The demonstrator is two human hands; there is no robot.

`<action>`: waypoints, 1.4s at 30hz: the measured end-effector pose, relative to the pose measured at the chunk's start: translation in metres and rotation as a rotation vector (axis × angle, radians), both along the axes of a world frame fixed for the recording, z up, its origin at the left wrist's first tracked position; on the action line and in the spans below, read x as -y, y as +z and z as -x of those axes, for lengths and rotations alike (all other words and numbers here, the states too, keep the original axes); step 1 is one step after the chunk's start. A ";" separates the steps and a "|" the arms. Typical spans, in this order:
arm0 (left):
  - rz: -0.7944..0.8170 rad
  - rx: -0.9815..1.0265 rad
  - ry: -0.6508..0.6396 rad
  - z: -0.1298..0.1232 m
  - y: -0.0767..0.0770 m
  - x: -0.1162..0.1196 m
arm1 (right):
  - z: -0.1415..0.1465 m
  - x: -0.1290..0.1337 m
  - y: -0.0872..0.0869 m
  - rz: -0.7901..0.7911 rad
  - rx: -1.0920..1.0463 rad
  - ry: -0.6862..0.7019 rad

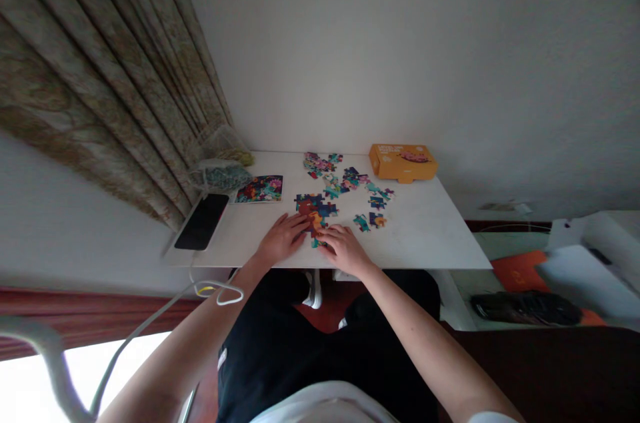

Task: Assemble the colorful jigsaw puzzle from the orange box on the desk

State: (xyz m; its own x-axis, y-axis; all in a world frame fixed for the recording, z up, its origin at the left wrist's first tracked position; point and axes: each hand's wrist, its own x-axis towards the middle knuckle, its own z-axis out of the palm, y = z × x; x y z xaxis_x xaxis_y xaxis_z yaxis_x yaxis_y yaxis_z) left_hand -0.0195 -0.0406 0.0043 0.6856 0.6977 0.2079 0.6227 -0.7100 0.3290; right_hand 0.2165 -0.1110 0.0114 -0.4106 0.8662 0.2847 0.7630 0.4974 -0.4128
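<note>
A partly joined jigsaw puzzle lies on the white table, dark blue and brown with an orange figure. My left hand rests flat at its left side, fingers stretched out and touching its edge. Opposite it, my right hand has its fingers bent around a puzzle piece at the near right edge, which they partly hide. Loose puzzle pieces lie just beyond the right hand. More joined and single pieces are spread toward the back.
A yellow puzzle box stands at the back right. On the left are a picture card, a dark-screened phone with a white cable, and a clear plastic bag. The white table meets the wall behind.
</note>
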 end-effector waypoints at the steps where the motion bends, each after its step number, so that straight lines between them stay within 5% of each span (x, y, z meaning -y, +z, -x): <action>1: 0.001 -0.002 -0.001 0.000 0.000 0.000 | 0.000 0.000 0.000 0.001 0.002 0.003; 11: -0.006 -0.017 -0.023 0.007 0.002 0.009 | -0.012 0.010 -0.002 -0.033 -0.104 -0.021; 17: 0.005 -0.006 -0.037 0.013 0.004 0.026 | -0.081 0.001 -0.010 -0.150 -0.218 -0.349; 23: -0.009 -0.004 -0.046 0.013 0.006 0.034 | -0.148 -0.007 -0.024 -0.100 -0.336 -0.564; 34: -0.026 0.002 -0.013 -0.004 0.013 0.029 | -0.148 -0.009 -0.031 -0.074 -0.220 -0.541; 42: 0.005 -0.074 -0.018 -0.011 0.010 0.025 | -0.160 -0.014 -0.038 0.125 -0.593 -0.554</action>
